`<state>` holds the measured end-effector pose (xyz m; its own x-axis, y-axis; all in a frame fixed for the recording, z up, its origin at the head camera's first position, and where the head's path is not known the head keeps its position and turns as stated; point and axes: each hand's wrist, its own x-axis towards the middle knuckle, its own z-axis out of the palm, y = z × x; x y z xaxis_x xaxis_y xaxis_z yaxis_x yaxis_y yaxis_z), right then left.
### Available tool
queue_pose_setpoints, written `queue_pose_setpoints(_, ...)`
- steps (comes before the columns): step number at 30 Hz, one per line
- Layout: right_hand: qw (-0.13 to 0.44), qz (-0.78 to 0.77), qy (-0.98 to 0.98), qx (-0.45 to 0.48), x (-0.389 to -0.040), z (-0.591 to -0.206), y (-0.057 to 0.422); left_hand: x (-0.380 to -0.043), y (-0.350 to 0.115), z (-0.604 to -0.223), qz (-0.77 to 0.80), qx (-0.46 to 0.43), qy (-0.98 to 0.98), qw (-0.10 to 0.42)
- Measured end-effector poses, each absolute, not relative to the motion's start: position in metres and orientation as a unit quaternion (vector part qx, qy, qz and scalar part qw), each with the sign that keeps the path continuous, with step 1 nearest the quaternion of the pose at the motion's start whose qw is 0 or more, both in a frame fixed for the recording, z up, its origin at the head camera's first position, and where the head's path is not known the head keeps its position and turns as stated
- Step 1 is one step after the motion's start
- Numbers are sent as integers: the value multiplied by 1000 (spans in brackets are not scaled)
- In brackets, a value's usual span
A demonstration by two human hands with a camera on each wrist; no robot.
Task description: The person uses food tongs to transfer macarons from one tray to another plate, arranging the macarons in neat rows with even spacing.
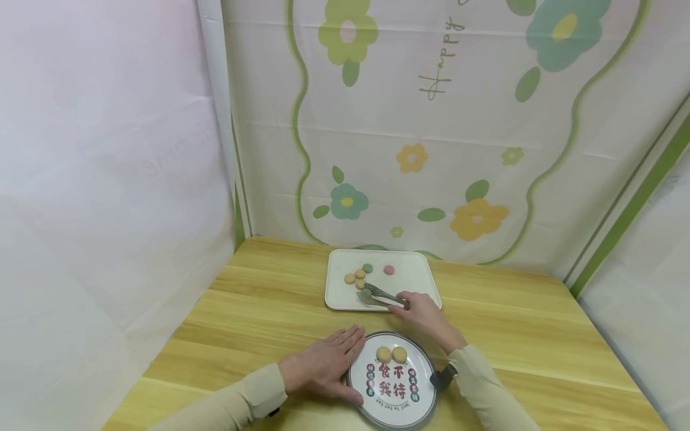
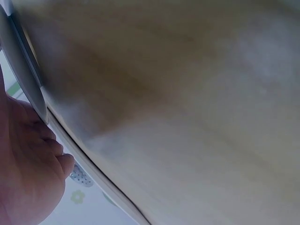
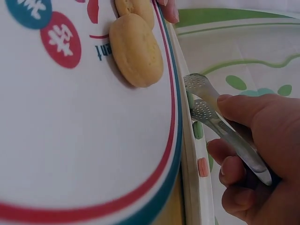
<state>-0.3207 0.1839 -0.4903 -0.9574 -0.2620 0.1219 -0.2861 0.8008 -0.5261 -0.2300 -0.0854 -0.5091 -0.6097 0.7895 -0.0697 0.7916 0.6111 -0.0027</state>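
Observation:
My right hand grips metal tongs over the near part of the white tray. The tongs' perforated ends are apart in the right wrist view, with a green macaron between them. Beyond the tips lie several beige cookies, another green macaron and a pink one. My left hand rests at the left rim of a round plate, fingers extended. Two beige cookies sit side by side on the plate's far part, above its printed characters.
The plate stands nearer to me than the tray, both on a wood-grain table. Behind the tray hangs a flower-printed cloth. White sheets enclose the left and right sides.

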Motion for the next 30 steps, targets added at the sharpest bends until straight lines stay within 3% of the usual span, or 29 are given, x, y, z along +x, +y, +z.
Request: queue_pose_setpoints(30, 32, 264, -946, 184, -321, -490, 189, -229, -86, -504, -2, 438, 897, 58)
